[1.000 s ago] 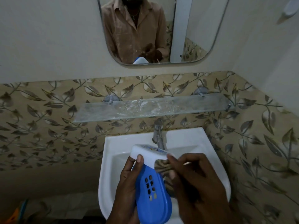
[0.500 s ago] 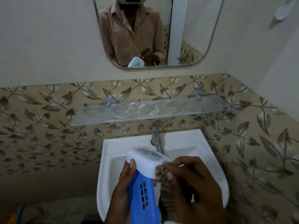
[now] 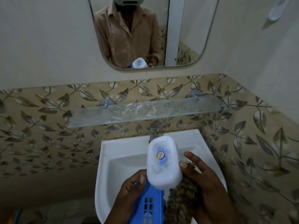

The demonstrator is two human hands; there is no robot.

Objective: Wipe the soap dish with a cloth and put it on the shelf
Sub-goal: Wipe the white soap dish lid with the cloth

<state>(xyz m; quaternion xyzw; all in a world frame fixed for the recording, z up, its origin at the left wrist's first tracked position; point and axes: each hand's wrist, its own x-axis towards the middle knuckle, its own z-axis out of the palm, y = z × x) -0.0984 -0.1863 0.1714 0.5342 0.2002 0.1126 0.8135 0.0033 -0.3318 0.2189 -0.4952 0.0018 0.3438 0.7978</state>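
The wall (image 3: pixel 40 46) fills the upper frame, plain above and tiled with a leaf pattern from mid-height down. At 12 o'clock hangs the mirror (image 3: pixel 145 29), which reflects a person in a tan shirt holding the dish at its lower edge. Below it, across the centre, the glass shelf (image 3: pixel 145 110) runs from 9 toward 3 o'clock on two metal brackets, its surface smeared with white residue. At 6 o'clock the white sink (image 3: pixel 123 159) juts from the tiles, with the tap (image 3: pixel 154 128) at its back edge, just under the shelf.

Over the basin, between the two hands, is the soap dish: a white lid (image 3: pixel 163 164) with a small round coloured logo, tilted up so its top faces the camera, and a blue slotted base (image 3: pixel 148 206) running down toward 6 o'clock. The lid's far end overlaps the tap's lower part in view; whether they touch cannot be told.

The left hand (image 3: pixel 129 191), at 7 o'clock from the lid, grips the blue base where it meets the lid, thumb laid along the lid's lower left corner. The right hand (image 3: pixel 203 180), at 4 o'clock, holds the brown patterned cloth (image 3: pixel 179 199) bunched under its palm, the thumb tip pressing the lid's right edge and the index finger reaching out past it. The cloth hangs down beside the base, touching the lid's lower right corner.
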